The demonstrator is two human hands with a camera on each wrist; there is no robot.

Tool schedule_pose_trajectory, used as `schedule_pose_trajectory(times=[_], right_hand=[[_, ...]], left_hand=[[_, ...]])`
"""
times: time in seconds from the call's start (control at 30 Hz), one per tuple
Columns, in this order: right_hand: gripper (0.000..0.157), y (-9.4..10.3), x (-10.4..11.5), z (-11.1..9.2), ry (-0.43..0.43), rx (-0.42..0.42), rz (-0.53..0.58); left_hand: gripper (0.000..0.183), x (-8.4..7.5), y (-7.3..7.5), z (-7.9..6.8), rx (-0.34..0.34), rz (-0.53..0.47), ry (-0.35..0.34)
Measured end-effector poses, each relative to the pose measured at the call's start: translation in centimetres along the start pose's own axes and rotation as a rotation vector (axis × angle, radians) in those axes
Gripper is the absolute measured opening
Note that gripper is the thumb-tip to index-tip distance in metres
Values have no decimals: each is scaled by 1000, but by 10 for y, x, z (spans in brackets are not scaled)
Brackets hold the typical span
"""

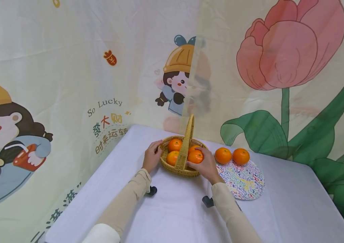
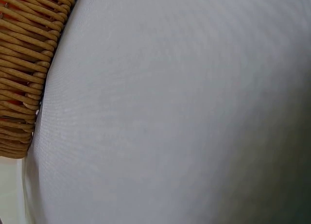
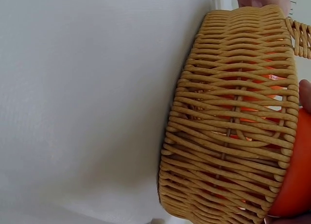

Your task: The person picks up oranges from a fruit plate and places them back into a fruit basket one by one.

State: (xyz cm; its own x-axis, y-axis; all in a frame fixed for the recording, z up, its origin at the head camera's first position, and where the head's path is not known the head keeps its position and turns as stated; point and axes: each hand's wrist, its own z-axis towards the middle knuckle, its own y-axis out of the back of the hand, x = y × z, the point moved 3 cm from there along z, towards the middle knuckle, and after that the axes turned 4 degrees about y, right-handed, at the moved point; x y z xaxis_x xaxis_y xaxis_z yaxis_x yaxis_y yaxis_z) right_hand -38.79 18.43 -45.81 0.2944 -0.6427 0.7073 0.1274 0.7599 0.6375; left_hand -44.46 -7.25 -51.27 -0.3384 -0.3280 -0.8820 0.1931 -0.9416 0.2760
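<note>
A woven wicker basket [image 1: 183,172] with a tall arched handle stands on the white-covered table, several oranges [image 1: 175,144] inside it on both sides of the handle. My left hand [image 1: 152,156] rests at the basket's left rim, its fingertips on the edge. With thumb and fingers, my right hand [image 1: 207,165] holds an orange [image 1: 195,156] at the right side of the basket. In the right wrist view that orange [image 3: 294,173] bulges over the rim. Only the basket's woven side [image 2: 24,54] shows in the left wrist view; the left hand is outside it.
Right of the basket lies a round plate [image 1: 248,184] with a multicoloured squiggle pattern. Two oranges [image 1: 232,156] sit side by side at its far edge. Printed cloth [image 1: 141,67] hangs behind and left of the table. A dark wrist-camera part [image 1: 207,201] sticks out beside the right forearm.
</note>
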Motion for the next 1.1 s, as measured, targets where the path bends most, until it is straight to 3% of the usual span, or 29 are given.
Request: schedule_pose_trajectory(times=[0.9, 1.1], right_hand=[[81, -10, 0, 1, 39, -28, -129], [85, -12, 0, 3, 32, 6, -163]], left_hand=[[37, 2, 1, 1, 3, -2, 12], [37, 1, 0, 2, 0, -5, 18]])
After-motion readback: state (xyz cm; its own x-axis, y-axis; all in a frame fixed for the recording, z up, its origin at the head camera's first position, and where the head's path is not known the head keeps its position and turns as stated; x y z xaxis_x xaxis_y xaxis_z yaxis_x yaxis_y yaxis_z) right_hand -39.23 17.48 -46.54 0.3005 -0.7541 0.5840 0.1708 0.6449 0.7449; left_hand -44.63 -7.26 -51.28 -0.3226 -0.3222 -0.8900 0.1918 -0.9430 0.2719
